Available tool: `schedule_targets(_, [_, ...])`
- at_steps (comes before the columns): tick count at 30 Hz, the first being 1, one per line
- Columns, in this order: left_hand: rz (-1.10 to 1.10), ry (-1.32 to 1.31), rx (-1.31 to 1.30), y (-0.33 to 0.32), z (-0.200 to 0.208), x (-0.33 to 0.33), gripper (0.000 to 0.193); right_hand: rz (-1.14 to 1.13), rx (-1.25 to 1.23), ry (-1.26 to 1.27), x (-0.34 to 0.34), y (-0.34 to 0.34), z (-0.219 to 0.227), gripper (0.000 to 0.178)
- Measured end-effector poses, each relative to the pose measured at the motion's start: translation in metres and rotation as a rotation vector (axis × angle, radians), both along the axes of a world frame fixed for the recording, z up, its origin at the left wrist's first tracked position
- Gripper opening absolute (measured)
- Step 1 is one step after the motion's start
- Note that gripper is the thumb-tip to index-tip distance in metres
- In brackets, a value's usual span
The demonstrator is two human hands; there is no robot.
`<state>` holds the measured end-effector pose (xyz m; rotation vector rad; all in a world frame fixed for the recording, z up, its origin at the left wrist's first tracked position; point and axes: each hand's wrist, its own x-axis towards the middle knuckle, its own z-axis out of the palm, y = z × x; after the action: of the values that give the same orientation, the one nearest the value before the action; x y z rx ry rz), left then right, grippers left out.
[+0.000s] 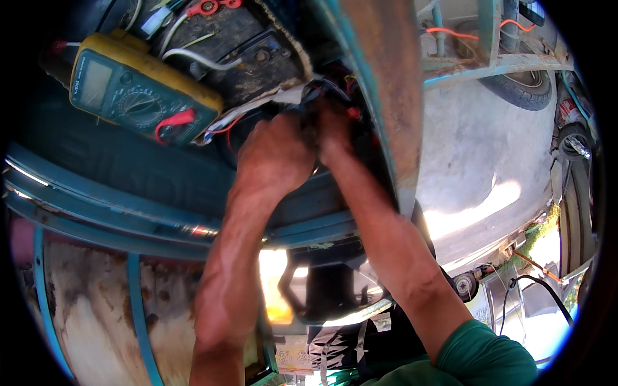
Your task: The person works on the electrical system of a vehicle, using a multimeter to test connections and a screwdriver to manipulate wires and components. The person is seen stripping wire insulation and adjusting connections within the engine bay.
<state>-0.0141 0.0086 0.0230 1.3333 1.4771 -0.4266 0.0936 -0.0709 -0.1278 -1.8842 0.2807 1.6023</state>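
Close together in the middle, my left hand point(277, 151) and my right hand point(333, 132) reach into a shadowed gap among dark and coloured wires point(338, 83). The left one is curled closed, with its fingertips and anything in them hidden. Darkness and blur hide the fingers of the right. To the left of the hands lies a yellow and green multimeter point(145, 93), tilted, with a red clip or probe end point(177, 119) across its lower corner. A thin red wire point(226, 127) runs from beside the meter toward my left hand. Behind them sits a dirty black battery point(248, 55).
A rusty teal metal post point(389, 83) rises just right of my right hand. Teal rails point(116, 215) curve across below the meter. Beyond the post are concrete ground point(483, 148), a tyre point(524, 87) and an orange cable point(450, 32). White cables point(199, 59) lie over the battery.
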Motion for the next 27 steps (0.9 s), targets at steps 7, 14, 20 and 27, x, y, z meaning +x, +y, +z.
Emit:
schedule_targets(7, [0.213, -0.041, -0.136, 0.007, 0.005, -0.005, 0.038, -0.056, 0.106, 0.269, 0.017, 0.004, 0.020, 0.011])
schedule_targets(14, [-0.143, 0.105, 0.035, 0.000, 0.026, 0.012, 0.028, -0.106, 0.032, 0.026, 0.004, -0.018, -0.025, 0.012])
schedule_targets(20, [0.040, -0.275, 0.131, -0.006, 0.021, -0.002, 0.027, 0.089, 0.169, -0.138, 0.010, -0.012, -0.001, 0.015])
schedule_targets(27, [0.577, -0.232, -0.174, -0.005, 0.040, -0.029, 0.027, 0.717, 0.720, -0.683, 0.018, 0.001, 0.031, 0.017])
